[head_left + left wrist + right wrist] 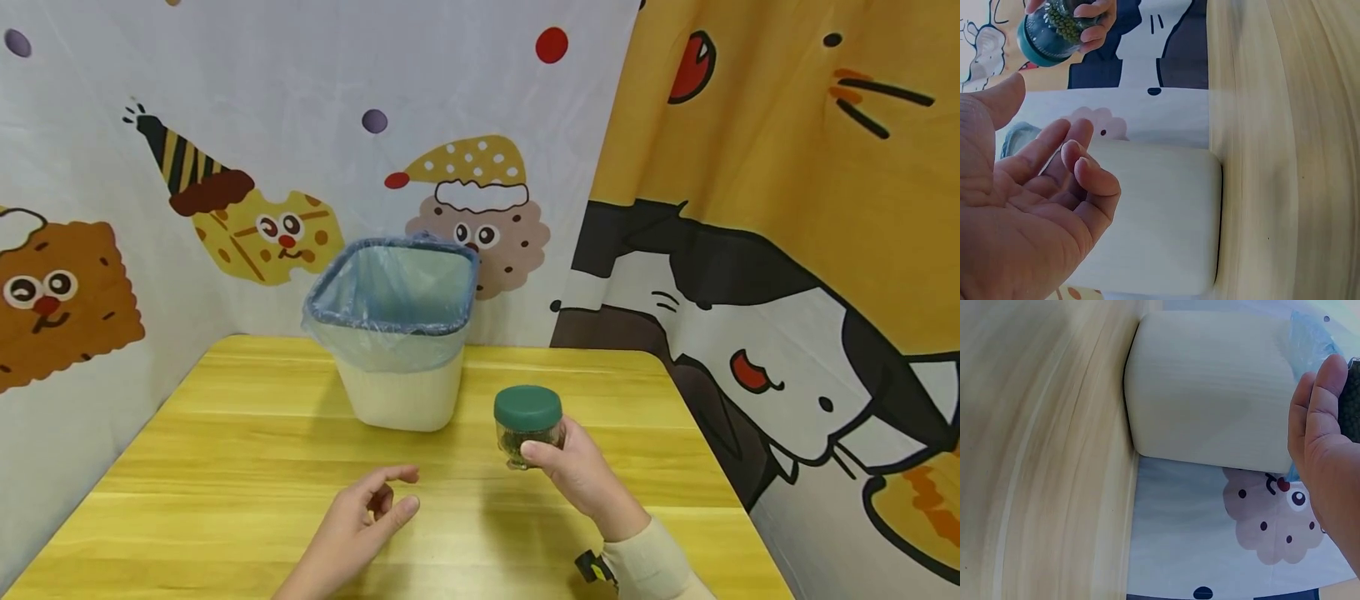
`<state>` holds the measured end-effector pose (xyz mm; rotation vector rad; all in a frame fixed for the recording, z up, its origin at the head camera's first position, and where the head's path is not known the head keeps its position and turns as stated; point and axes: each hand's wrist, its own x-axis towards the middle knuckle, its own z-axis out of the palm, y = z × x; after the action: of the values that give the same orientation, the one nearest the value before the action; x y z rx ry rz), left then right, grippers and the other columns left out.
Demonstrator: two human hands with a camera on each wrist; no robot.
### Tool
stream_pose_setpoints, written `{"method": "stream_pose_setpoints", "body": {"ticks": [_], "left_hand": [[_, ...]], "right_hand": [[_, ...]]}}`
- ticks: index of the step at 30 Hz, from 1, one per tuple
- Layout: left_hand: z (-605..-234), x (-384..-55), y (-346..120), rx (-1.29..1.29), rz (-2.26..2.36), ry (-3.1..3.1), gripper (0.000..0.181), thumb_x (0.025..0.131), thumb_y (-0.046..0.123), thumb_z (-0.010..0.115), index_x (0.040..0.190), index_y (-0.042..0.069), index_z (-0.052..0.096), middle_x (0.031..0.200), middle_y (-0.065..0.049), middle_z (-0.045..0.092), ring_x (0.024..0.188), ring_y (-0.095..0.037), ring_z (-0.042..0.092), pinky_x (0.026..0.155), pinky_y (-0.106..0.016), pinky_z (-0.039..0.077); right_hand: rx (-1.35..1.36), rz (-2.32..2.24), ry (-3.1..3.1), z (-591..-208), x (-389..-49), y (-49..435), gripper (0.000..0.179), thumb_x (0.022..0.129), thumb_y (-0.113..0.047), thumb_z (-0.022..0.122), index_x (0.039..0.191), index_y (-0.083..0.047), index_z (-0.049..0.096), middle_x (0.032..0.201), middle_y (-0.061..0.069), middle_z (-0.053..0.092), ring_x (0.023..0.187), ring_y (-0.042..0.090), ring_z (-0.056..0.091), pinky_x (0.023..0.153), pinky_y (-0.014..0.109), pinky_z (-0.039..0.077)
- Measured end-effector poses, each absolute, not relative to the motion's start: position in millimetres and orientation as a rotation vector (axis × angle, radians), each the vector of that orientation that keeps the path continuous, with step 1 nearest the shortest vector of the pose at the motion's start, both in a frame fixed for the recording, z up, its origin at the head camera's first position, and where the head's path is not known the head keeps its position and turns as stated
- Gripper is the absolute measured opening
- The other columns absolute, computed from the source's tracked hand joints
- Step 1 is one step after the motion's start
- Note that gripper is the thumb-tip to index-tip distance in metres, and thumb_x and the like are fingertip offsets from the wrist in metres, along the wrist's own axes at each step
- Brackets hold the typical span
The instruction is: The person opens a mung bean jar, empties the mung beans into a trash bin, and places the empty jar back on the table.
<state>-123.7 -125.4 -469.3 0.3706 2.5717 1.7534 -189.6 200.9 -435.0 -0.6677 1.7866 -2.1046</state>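
Note:
My right hand (pixel 588 479) grips a small clear jar (pixel 528 425) with a green lid, held upright over the table. Small green beans (pixel 1063 24) show through its wall in the left wrist view. In the right wrist view the jar's dark contents (pixel 1350 403) show only at the edge, beside the right hand (pixel 1322 425). To the left of the jar, my left hand (pixel 360 521) is held over the table with relaxed, slightly bent fingers and nothing in it. Behind both hands stands a white bin (pixel 405 392) lined with a blue plastic bag (pixel 352 333).
The bin stands toward the back of the yellow wood-grain table (pixel 247 467), left of its middle. A white cartoon-printed cloth (pixel 300 75) hangs behind the table, and a yellow printed curtain (pixel 750 158) hangs on the right. A small black strap piece (pixel 595 568) sits by the right sleeve.

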Motion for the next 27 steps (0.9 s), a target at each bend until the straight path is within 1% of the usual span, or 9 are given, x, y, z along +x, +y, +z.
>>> {"method": "stream_pose_setpoints", "body": {"ticks": [2, 4, 10, 17, 20, 23, 25, 27], "left_hand": [[-469.2, -123.0, -124.5, 0.404, 1.779, 2.589, 0.031, 0.102, 0.026, 0.074, 0.132, 0.018, 0.072, 0.086, 0.004, 0.059, 0.069, -0.003, 0.05, 0.059, -0.022, 0.045], [-469.0, -122.2, -123.6, 0.446, 1.808, 2.622, 0.03, 0.102, 0.023, 0.074, 0.132, 0.018, 0.072, 0.081, 0.004, 0.053, 0.07, -0.003, 0.05, 0.059, -0.023, 0.046], [-468.4, -122.8, -122.3, 0.542, 1.879, 2.689, 0.032, 0.102, 0.017, 0.074, 0.133, 0.02, 0.071, 0.098, 0.003, 0.061, 0.074, -0.004, 0.052, 0.062, -0.023, 0.049], [-468.6, -124.4, -122.6, 0.494, 1.87, 2.664, 0.031, 0.102, 0.021, 0.075, 0.133, 0.021, 0.071, 0.104, 0.005, 0.064, 0.074, -0.005, 0.053, 0.063, -0.024, 0.051], [-468.0, -125.1, -123.0, 0.487, 1.868, 2.659, 0.032, 0.101, 0.022, 0.075, 0.133, 0.022, 0.071, 0.114, 0.005, 0.067, 0.075, -0.006, 0.054, 0.063, -0.024, 0.051], [-466.0, -125.5, -123.5, 0.495, 1.875, 2.651, 0.032, 0.101, 0.021, 0.075, 0.133, 0.022, 0.071, 0.126, 0.003, 0.068, 0.077, -0.006, 0.054, 0.064, -0.024, 0.051], [-463.8, -126.2, -123.3, 0.522, 1.88, 2.649, 0.033, 0.101, 0.02, 0.075, 0.134, 0.022, 0.07, 0.13, 0.0, 0.068, 0.079, -0.006, 0.054, 0.065, -0.023, 0.052], [-461.2, -127.3, -122.7, 0.55, 1.88, 2.65, 0.033, 0.101, 0.02, 0.075, 0.134, 0.022, 0.07, 0.132, -0.001, 0.068, 0.08, -0.006, 0.054, 0.066, -0.023, 0.052]], "right_hand": [[-0.675, -2.101, 1.778, -434.9, -187.8, 200.5, 0.045, 0.105, -0.011, 0.064, 0.148, -0.01, 0.052, 0.132, 0.0, 0.069, 0.116, 0.013, 0.068, 0.098, 0.04, 0.062], [-0.677, -2.103, 1.767, -434.9, -186.5, 199.8, 0.045, 0.105, -0.012, 0.064, 0.148, -0.01, 0.053, 0.133, 0.0, 0.069, 0.116, 0.014, 0.068, 0.098, 0.04, 0.062], [-0.691, -2.124, 1.713, -435.3, -183.3, 198.1, 0.044, 0.105, -0.013, 0.063, 0.149, -0.011, 0.052, 0.133, 0.002, 0.069, 0.116, 0.015, 0.068, 0.098, 0.038, 0.062], [-0.705, -2.116, 1.651, -437.1, -179.2, 196.1, 0.043, 0.106, -0.012, 0.06, 0.149, -0.01, 0.054, 0.133, 0.005, 0.07, 0.117, 0.016, 0.07, 0.098, 0.038, 0.062], [-0.703, -2.107, 1.641, -438.2, -177.2, 195.3, 0.042, 0.107, -0.014, 0.059, 0.148, -0.01, 0.055, 0.133, 0.005, 0.071, 0.118, 0.017, 0.071, 0.097, 0.038, 0.062], [-0.711, -2.094, 1.628, -438.5, -175.5, 194.6, 0.042, 0.107, -0.015, 0.059, 0.149, -0.01, 0.055, 0.133, 0.004, 0.071, 0.118, 0.017, 0.072, 0.097, 0.038, 0.062], [-0.729, -2.091, 1.61, -439.2, -174.9, 193.8, 0.043, 0.107, -0.014, 0.059, 0.149, -0.01, 0.055, 0.133, 0.005, 0.071, 0.119, 0.018, 0.072, 0.098, 0.039, 0.062], [-0.749, -2.089, 1.59, -439.6, -173.9, 192.8, 0.044, 0.106, -0.014, 0.059, 0.15, -0.01, 0.054, 0.133, 0.006, 0.071, 0.118, 0.019, 0.071, 0.098, 0.039, 0.062]]}}
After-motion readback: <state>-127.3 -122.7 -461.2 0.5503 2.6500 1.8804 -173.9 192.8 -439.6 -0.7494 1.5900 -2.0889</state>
